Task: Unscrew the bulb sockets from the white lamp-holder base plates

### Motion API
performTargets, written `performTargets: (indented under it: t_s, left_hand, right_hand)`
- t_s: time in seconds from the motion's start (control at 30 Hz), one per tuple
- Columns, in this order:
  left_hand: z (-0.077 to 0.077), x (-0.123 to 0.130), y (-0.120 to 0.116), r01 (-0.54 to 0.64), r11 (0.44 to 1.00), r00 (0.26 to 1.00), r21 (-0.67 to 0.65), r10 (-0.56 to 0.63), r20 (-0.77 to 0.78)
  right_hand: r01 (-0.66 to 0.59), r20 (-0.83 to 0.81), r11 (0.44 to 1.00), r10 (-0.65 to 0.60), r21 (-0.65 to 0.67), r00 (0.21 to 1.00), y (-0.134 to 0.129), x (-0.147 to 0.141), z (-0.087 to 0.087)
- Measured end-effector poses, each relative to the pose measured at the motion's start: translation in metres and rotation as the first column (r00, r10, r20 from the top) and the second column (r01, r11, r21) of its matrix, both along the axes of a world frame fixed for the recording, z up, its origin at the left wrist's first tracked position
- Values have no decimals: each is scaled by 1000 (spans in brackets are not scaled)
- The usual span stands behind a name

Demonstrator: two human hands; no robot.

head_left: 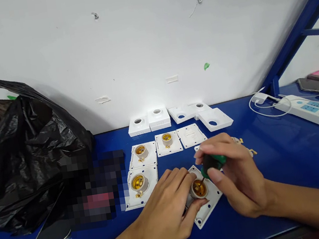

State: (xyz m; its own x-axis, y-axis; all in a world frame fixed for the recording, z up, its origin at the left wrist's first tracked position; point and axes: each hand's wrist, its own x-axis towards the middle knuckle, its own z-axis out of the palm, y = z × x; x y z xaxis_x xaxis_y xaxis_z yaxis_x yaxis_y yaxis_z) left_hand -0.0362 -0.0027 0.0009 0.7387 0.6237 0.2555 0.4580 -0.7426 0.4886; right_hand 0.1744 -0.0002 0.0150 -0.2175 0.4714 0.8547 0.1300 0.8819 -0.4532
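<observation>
My left hand (168, 210) grips a round lamp socket (199, 189) with a brass-coloured inside, which sits on a white square base plate (204, 213). In my right hand (240, 179) is a screwdriver (214, 163) with a green and black handle, held at a slant. Its shaft reaches down into the socket; the tip itself is hard to make out. Left of my hands, more base plates carry sockets: a near one (139, 183), one behind it (141, 151) and one farther back (167, 139). A bare base plate (192, 135) lies beside these.
White covers with round holes (159, 120) stand along the wall. Brass terminals (252, 152) show partly behind my right hand. A black plastic bag (33, 154) and a phone (54, 227) are at left; a power strip (317, 112) with white cables lies at right.
</observation>
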Motion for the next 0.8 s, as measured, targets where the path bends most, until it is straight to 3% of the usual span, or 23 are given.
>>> performTargets:
  t_s: [0.1,0.27,0.4,0.5,0.63,0.8]
  left_hand:
    - [0,-1,0,11,1000,1000,-8,-11,7]
    - [1,-3,0,21,1000,1000,15,-21,4]
    - [1,-2,-1,25,1000,1000,12,-24,-14]
    - [0,-2,-1,24,1000,1000,18,-24,-3]
    - [0,-4,-1,23,999,1000,32,-23,-1]
    - [-1,-3,-1,27,999,1000,19,-27,4]
  right_hand:
    - [-58,-31,989,54,-137,998,3,0,-4]
    - [50,-71,991,-60,-127,996,7,-1,-7]
    - [-54,-70,964,36,-262,997,3,-3,-6]
    - [-95,-89,974,78,-205,993,4,-3,-7]
    - [0,-100,992,-13,-122,995,6,-2,-7]
    - [-114,-43,944,106,-309,993,4,1,-4]
